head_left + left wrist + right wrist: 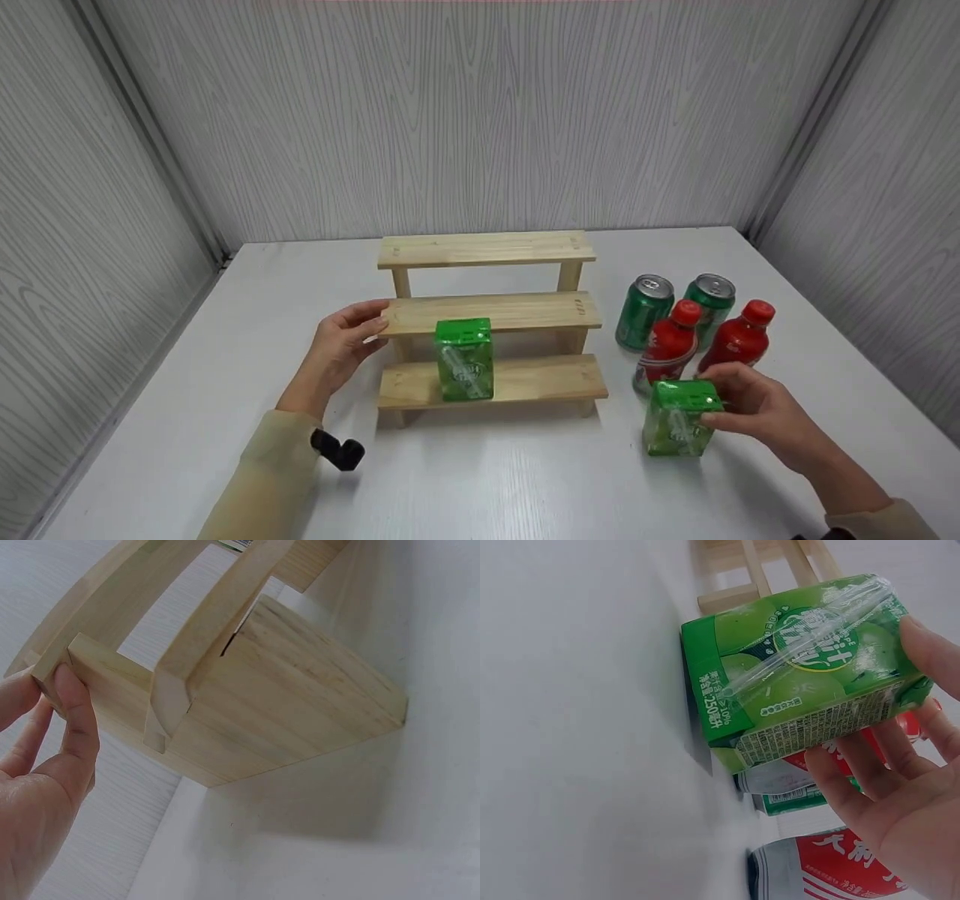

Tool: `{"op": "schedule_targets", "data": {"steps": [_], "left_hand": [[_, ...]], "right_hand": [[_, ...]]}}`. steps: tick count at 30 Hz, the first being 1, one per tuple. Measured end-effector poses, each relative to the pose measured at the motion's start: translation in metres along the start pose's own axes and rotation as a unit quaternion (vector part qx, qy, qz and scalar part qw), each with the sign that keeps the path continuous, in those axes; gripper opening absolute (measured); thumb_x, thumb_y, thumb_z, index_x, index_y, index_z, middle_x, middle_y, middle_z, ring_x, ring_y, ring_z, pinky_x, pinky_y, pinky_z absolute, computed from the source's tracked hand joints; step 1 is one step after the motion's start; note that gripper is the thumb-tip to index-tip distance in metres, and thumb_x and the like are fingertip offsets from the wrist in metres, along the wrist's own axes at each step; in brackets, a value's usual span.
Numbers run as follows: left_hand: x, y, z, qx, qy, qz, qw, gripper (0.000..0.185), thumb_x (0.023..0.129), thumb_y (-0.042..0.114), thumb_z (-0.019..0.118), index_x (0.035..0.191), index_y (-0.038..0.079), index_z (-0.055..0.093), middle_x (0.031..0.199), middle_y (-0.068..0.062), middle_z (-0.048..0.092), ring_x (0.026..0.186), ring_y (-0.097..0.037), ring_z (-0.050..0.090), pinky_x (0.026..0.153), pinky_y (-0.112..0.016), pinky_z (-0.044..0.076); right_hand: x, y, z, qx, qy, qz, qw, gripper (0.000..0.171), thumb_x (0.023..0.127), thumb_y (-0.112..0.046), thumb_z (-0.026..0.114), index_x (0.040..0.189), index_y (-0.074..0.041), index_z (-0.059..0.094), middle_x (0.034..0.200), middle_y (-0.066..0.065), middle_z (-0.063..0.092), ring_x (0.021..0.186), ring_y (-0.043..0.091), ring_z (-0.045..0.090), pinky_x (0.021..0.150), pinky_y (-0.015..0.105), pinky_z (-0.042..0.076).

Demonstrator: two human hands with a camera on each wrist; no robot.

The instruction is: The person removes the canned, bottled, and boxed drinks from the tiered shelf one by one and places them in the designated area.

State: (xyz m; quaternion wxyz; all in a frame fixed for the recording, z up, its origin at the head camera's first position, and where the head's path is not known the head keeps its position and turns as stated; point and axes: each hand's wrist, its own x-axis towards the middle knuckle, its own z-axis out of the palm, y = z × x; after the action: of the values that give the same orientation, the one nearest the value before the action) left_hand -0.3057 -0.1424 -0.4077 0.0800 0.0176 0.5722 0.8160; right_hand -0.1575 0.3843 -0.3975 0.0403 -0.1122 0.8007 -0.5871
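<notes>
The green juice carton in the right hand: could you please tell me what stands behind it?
Behind the green juice carton, gripped by the right hand, stand two red-capped bottles and, further back, two green cans. The carton covers the nearer bottle's base.

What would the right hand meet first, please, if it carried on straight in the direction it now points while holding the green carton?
The right hand points leftward across the table, gripping the green carton. In that line the first thing looks like the right end of the wooden rack's lowest step, though depth from the head view is uncertain.
</notes>
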Motion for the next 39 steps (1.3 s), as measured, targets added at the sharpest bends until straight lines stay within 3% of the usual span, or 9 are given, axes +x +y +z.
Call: {"op": "schedule_targets", "data": {"steps": [10,17,25,32,39], "left_hand": [[0.0,0.0,-0.001,-0.002,0.004,-0.003,1.0,0.038,0.079,0.005,0.073,0.115,0.003,0.061,0.111,-0.007,0.056,0.088,-0.016,0.058,0.078,-0.029,0.05],[0.001,-0.002,-0.001,-0.006,0.01,-0.009,0.9999,0.037,0.079,0.004,0.073,0.114,0.003,0.062,0.112,-0.008,0.056,0.09,-0.016,0.058,0.079,-0.03,0.05],[0.001,-0.003,0.0,-0.006,-0.002,-0.002,1.0,0.036,0.079,0.003,0.073,0.114,0.004,0.062,0.11,-0.007,0.055,0.089,-0.016,0.058,0.077,-0.029,0.05],[0.001,-0.001,0.0,0.004,0.001,-0.003,1.0,0.045,0.079,0.006,0.074,0.121,0.001,0.057,0.114,-0.008,0.054,0.092,-0.017,0.057,0.081,-0.031,0.049],[0.001,-0.001,0.001,0.015,0.005,-0.004,0.9999,0.049,0.079,0.007,0.074,0.123,-0.001,0.054,0.115,-0.009,0.053,0.093,-0.017,0.057,0.082,-0.031,0.049]], "right_hand": [[-0.004,0.003,-0.008,0.0,0.007,0.0,1.0,0.048,0.082,0.003,0.064,0.124,0.007,0.041,0.114,0.0,0.06,0.099,0.019,0.061,0.08,0.032,0.051],[-0.003,-0.002,-0.013,0.018,0.011,-0.007,1.0,0.041,0.088,0.003,0.056,0.126,0.007,0.04,0.113,0.003,0.06,0.1,0.019,0.061,0.081,0.032,0.051],[-0.002,-0.006,-0.018,0.015,0.026,-0.036,0.999,0.04,0.089,0.004,0.054,0.126,0.008,0.04,0.115,0.012,0.06,0.103,0.02,0.06,0.081,0.033,0.051],[0.006,-0.016,-0.022,0.049,-0.004,-0.094,0.994,0.037,0.091,0.008,0.05,0.126,0.006,0.04,0.114,0.018,0.057,0.104,0.023,0.059,0.084,0.03,0.049],[0.013,-0.027,-0.013,0.033,0.042,-0.093,0.994,0.036,0.089,0.008,0.054,0.124,0.005,0.045,0.11,0.02,0.059,0.098,0.028,0.06,0.081,0.033,0.051]]}}
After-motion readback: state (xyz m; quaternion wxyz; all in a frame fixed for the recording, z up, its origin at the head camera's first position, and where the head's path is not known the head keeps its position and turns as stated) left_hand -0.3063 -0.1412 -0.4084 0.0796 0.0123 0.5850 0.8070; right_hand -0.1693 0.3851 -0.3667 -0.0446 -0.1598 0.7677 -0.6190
